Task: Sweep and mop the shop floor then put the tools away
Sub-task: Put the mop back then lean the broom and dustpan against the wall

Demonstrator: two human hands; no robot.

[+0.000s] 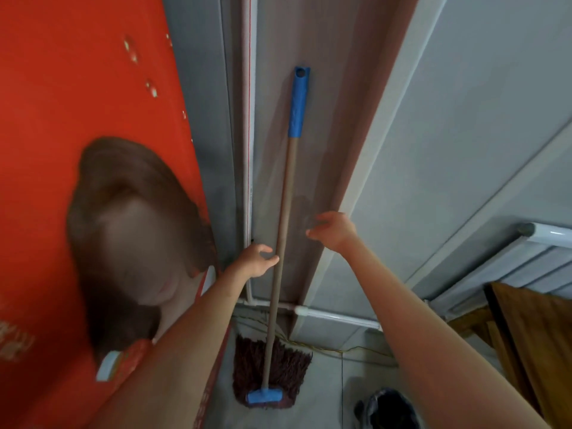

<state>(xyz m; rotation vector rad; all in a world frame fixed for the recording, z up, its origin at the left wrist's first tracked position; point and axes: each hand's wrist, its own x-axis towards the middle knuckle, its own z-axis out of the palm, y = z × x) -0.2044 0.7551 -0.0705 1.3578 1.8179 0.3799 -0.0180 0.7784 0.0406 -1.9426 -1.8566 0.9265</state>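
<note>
Mop (pixel 283 230) upright between banner (pixel 93 88) and wall (pixel 433 150)

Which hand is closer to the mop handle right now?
Left. The left hand is at the mop handle, its fingertips touching the pole's left side or very nearly so. The right hand is off to the handle's right with a clear gap, holding nothing.

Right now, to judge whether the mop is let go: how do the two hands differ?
The left hand touches the mop pole with its fingertips; the right hand hangs clear of it. The left sits lower and left of the pole, the right higher and to its right. Both have loosely curled fingers gripping nothing.
</note>
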